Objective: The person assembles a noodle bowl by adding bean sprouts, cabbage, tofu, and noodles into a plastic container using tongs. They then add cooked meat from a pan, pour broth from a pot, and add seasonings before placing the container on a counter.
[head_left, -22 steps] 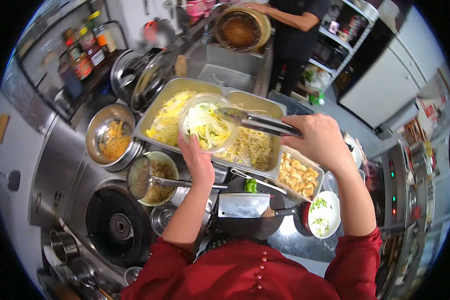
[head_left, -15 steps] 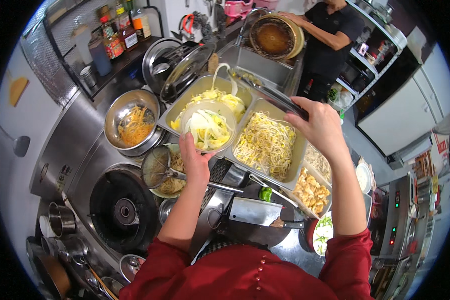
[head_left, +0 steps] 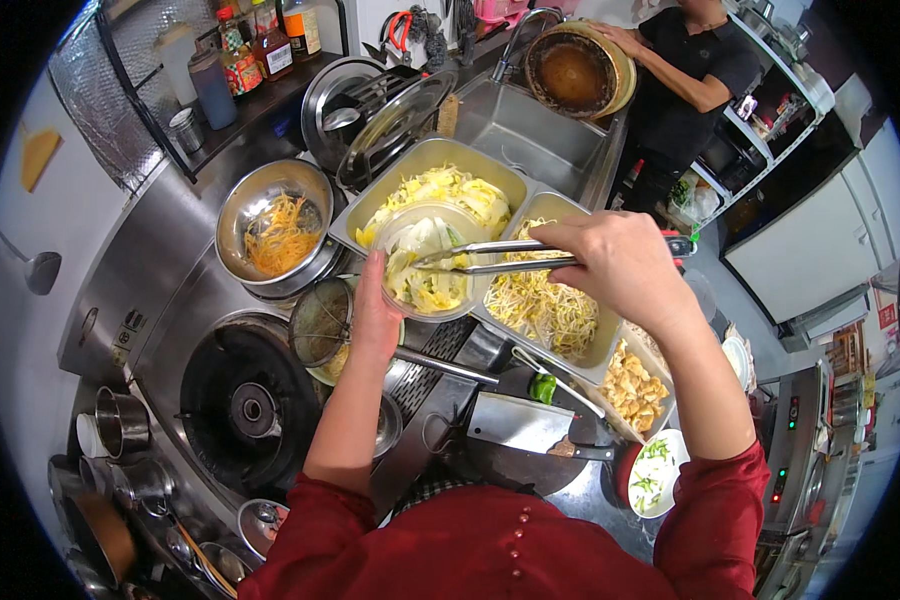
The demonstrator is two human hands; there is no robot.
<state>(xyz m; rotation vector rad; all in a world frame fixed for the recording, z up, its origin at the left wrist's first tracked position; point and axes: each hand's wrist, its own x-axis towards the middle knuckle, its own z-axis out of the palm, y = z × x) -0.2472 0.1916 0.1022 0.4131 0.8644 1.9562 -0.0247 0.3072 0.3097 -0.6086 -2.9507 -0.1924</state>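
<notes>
My left hand [head_left: 374, 315] grips the side of a clear round bowl [head_left: 436, 315] with shredded cabbage [head_left: 410, 265] in it. The bowl is over the near edge of a metal tray [head_left: 518, 180] of cut cabbage [head_left: 475, 192]. Metal tongs [head_left: 500, 267] are gripped by my right hand [head_left: 625, 268], their tips reaching left into the bowl's cabbage. Under the tongs lies a second tray [head_left: 610, 352] of bean sprouts [head_left: 555, 310]. A wire strainer [head_left: 317, 325] is just left of my left hand.
A steel bowl of orange shreds [head_left: 280, 240] stands left, above a black burner [head_left: 250, 405]. A cleaver [head_left: 520, 425] lies on a round board [head_left: 500, 465] near me. Beyond the sink [head_left: 520, 140], a co-worker [head_left: 680, 95] holds a large round pan [head_left: 570, 75].
The tongs have swung down from over the cabbage tray into the bowl; the cabbage strands that hung from them no longer hang there. My right hand has moved lower; my left still holds the bowl.
</notes>
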